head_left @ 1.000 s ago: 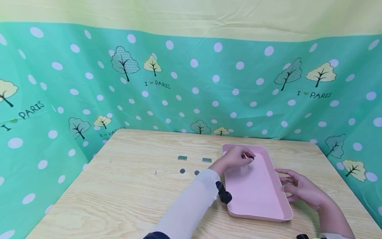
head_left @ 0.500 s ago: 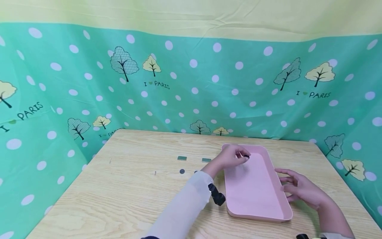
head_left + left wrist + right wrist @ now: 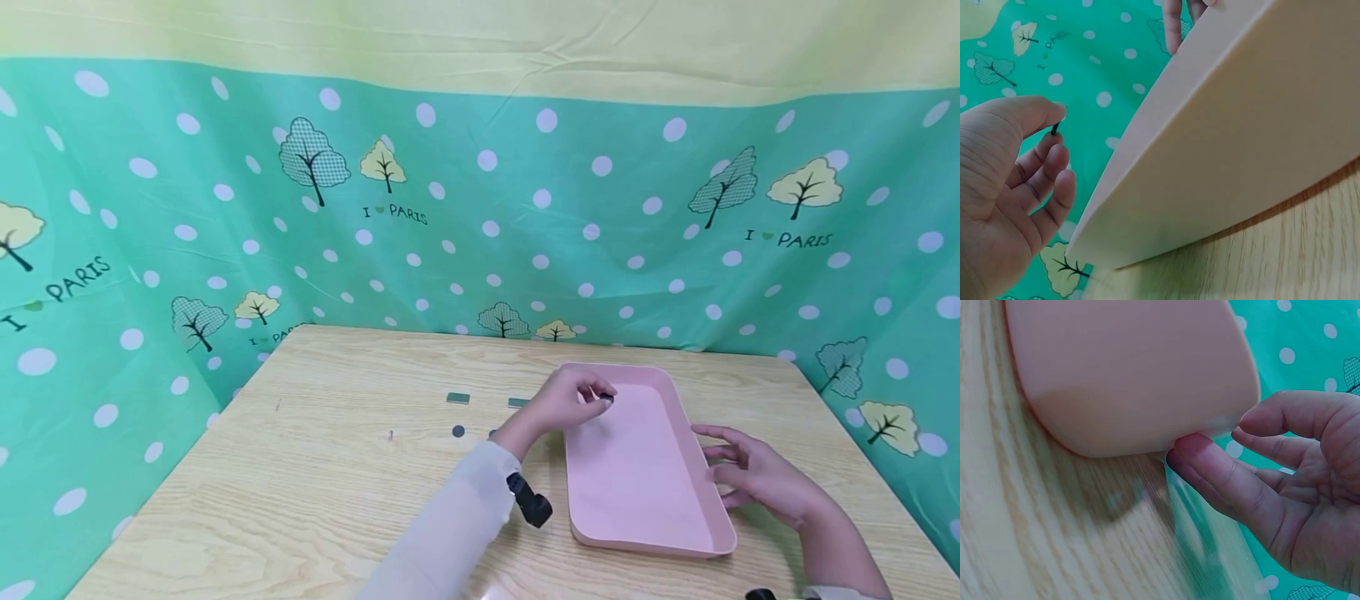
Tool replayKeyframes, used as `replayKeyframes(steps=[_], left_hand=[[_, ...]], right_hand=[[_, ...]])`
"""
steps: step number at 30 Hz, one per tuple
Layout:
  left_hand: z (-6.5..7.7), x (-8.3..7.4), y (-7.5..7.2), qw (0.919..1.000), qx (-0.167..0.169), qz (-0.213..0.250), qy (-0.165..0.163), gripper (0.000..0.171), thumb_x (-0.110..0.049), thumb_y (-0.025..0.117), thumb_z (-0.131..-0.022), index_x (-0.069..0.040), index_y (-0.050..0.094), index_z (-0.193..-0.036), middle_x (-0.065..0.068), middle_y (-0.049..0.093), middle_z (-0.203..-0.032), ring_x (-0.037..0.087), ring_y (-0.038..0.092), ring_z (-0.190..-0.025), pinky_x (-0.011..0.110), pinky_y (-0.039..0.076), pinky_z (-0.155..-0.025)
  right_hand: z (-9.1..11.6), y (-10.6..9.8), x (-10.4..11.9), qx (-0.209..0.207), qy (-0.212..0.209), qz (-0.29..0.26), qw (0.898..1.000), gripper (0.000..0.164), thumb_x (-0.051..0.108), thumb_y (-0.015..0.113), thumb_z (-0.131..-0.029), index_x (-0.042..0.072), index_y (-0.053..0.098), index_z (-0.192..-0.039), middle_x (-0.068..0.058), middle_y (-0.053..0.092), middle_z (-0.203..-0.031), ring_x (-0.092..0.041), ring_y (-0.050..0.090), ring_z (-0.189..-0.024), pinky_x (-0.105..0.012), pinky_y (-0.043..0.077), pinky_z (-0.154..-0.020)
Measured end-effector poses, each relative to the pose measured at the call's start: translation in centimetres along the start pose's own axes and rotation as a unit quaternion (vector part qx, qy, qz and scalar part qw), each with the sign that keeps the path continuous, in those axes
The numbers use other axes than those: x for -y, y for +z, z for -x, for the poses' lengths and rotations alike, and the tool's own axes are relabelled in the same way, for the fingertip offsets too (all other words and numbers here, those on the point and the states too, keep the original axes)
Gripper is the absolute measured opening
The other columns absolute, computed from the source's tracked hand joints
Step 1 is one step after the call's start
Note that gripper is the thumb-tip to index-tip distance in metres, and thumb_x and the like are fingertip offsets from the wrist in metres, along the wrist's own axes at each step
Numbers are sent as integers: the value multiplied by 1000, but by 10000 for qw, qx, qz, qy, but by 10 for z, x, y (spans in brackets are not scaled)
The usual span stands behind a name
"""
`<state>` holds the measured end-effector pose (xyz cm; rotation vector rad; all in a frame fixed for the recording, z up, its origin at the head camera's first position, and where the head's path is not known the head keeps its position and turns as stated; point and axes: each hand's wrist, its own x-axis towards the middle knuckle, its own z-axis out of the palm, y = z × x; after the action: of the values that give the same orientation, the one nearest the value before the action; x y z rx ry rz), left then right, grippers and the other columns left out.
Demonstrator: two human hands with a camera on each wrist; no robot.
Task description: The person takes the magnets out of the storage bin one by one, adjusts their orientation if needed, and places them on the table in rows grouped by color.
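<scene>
My left hand (image 3: pixel 564 402) is over the far left part of a pink tray (image 3: pixel 645 483). Between its thumb and index finger it pinches a small, thin black disc (image 3: pixel 607 398). In the left wrist view the disc (image 3: pixel 1055 128) shows edge-on as a dark sliver, the other fingers half curled below it. Against the outside of the tray's right wall rests my right hand (image 3: pixel 768 479), fingers loosely spread. Up close in the right wrist view, the fingertips (image 3: pixel 1194 447) are at the pink wall without gripping it.
Left of the tray, two dark round discs lie on the wooden table, one disc (image 3: pixel 458 431) in full sight and another disc (image 3: pixel 492 434) beside my wrist. Behind them are two flat green rectangles, the left rectangle (image 3: pixel 458 398) and the right rectangle (image 3: pixel 517 402). A polka-dot curtain (image 3: pixel 420 250) hangs behind.
My left hand has drawn back a little to the left over the tray, still pinching the black disc. The right hand and the tray have stayed in place.
</scene>
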<state>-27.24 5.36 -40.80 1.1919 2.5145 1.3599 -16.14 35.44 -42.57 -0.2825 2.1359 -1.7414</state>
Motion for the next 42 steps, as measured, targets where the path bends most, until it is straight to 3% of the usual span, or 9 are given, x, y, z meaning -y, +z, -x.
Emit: replayKeyframes(steps=[9, 22, 26, 34, 42], left_hand=[[17, 1, -5, 9986, -143, 285, -433, 16, -12, 70, -91, -8, 73, -106, -9, 60, -97, 2, 56, -82, 17, 51, -69], [38, 13, -16, 9969, -354, 488, -500, 17, -12, 67, -92, -4, 72, -107, -7, 63, -95, 3, 56, -80, 20, 50, -61], [44, 14, -20, 9968, -427, 483, -463, 16, -11, 67, -92, -4, 71, -106, -6, 65, -96, 4, 57, -80, 20, 50, -61], [55, 17, -25, 9936, -616, 742, -583, 15, -10, 69, -90, -4, 72, -104, -5, 63, -96, 6, 57, -81, 20, 48, -62], [67, 17, -35, 9937, -731, 675, -517, 16, -11, 69, -91, -4, 72, -105, -3, 65, -96, 8, 59, -82, 24, 52, -69]], right_hand=[[0, 1, 0, -47, 72, 29, 10000, 64, 5, 58, -96, -6, 22, -148, -34, 47, -133, -31, 66, -100, -52, 56, -74], [1, 0, -1, 46, -50, -14, 10000, 60, 3, 56, -96, -2, 27, -148, -34, 47, -132, -33, 66, -100, -53, 56, -73], [1, 0, -1, 89, -118, -50, 9999, 57, 3, 56, -97, 4, 32, -148, -31, 49, -131, -34, 66, -99, -53, 56, -73], [2, -1, -2, 121, -150, -134, 9997, 51, 3, 55, -97, 30, 45, -139, -28, 51, -131, -34, 66, -99, -53, 56, -72], [2, -1, -2, 67, -134, -66, 9999, 55, 3, 56, -97, 10, 36, -148, -32, 49, -132, -33, 67, -99, -52, 56, -73]])
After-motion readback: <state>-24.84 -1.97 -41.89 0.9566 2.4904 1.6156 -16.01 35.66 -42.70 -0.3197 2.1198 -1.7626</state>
